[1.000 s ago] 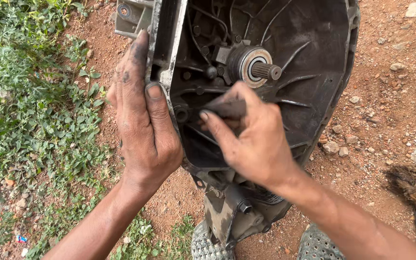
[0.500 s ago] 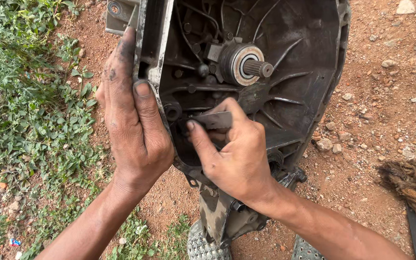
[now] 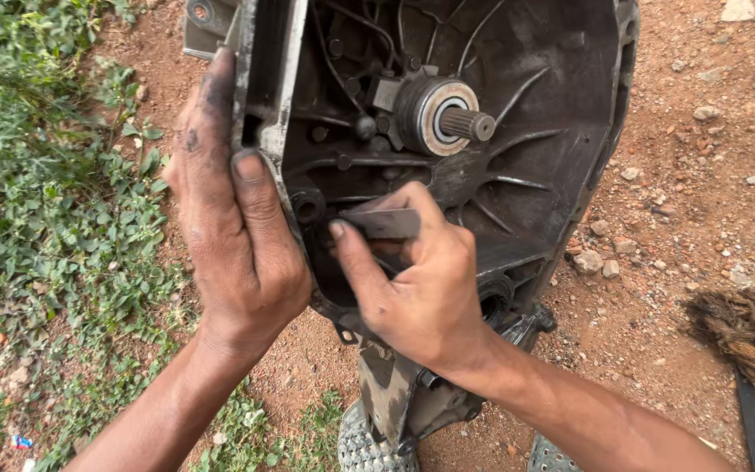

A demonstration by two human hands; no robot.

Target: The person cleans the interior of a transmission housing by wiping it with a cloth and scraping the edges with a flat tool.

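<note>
The ground (image 3: 701,175) before you is red-brown dirt strewn with small stones; a patch of green weeds (image 3: 45,218) covers the left side; a clump of dry brown fibres (image 3: 744,332) lies at the right edge. The dark metal bell housing (image 3: 552,79) stands upright in front of you with its hollow face turned towards you; raised ribs fan across its inner wall; its lower end narrows to a casing (image 3: 404,393) that sits between two textured grey objects at the bottom edge, which are too cropped to identify. Near the centre of the hollow, a round bearing collar (image 3: 425,114) surrounds a short splined shaft (image 3: 469,124) that points out towards you. Your left hand (image 3: 238,236) clasps the pale left flange (image 3: 268,87) of the housing; the thumb is hooked over the rim and the grease-smudged fingers lie flat along the outside. Your right hand (image 3: 421,288) reaches into the hollow below the shaft; its thumb and fingers are closed around a flat grey metal piece (image 3: 382,223), which rests against the inner wall just beside a small round bore (image 3: 308,205).
</note>
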